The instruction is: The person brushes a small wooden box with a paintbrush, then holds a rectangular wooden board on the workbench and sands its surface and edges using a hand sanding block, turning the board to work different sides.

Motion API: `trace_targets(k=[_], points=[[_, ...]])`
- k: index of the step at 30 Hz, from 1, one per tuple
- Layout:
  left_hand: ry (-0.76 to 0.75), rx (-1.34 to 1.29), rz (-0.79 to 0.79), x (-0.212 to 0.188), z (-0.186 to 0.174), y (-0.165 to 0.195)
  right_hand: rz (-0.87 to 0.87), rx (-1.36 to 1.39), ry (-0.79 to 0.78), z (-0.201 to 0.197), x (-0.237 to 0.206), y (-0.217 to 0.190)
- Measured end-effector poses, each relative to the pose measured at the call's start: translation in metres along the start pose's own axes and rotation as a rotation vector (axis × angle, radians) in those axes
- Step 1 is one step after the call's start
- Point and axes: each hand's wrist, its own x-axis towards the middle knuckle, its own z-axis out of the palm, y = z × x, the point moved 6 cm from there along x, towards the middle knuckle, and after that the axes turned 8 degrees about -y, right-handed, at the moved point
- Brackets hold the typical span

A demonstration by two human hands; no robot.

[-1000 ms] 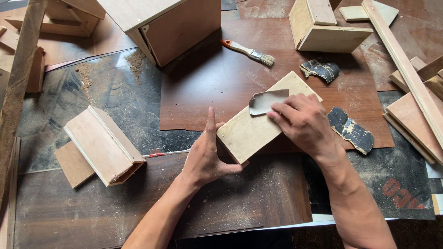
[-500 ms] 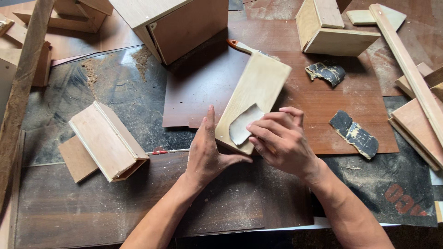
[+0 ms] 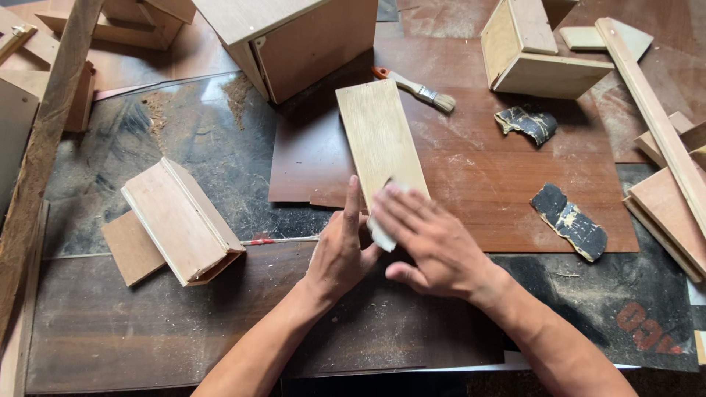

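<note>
A pale rectangular wooden board (image 3: 379,136) lies lengthwise on a brown hardboard sheet (image 3: 471,176), its near end under my hands. My right hand (image 3: 430,239) presses a pale piece of sandpaper (image 3: 381,229) flat onto the board's near end, fingers spread over it. My left hand (image 3: 340,254) braces the board's near left corner, thumb and fingers against its edge. Most of the sandpaper is hidden under my right fingers.
Two worn black sandpaper scraps (image 3: 570,219) (image 3: 528,121) lie to the right. A small paintbrush (image 3: 415,88) rests beyond the board. Wooden boxes (image 3: 294,40) (image 3: 533,51) stand at the back. A folded plywood piece (image 3: 180,220) sits left; wood strips (image 3: 654,117) lie right.
The board has turned from lying diagonally to pointing straight away from me. My right hand with the sandpaper has slid from its far part down to the near end.
</note>
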Motion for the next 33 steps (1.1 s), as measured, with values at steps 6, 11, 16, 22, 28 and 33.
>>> trace_targets(k=[6, 11, 16, 22, 28, 33], points=[[-0.036, -0.037, -0.112, -0.007, 0.008, -0.008, 0.145, -0.058, -0.101, -0.006, 0.001, 0.001], [0.020, 0.041, -0.117, -0.009, 0.013, -0.002, 0.048, -0.021, -0.097, -0.005, 0.003, -0.008], [-0.021, -0.053, -0.048, -0.005, 0.011, -0.001, -0.003, 0.026, -0.025, -0.009, 0.006, -0.004], [-0.082, -0.185, -0.120, 0.001, 0.012, -0.002, 0.111, -0.071, -0.037, -0.017, 0.007, 0.008], [-0.075, -0.346, -0.136, 0.006, -0.001, -0.002, 0.038, 0.025, 0.089, -0.013, 0.001, 0.006], [0.169, -0.814, -0.713, -0.003, -0.014, -0.054, 0.080, -0.031, 0.118, -0.006, -0.007, 0.013]])
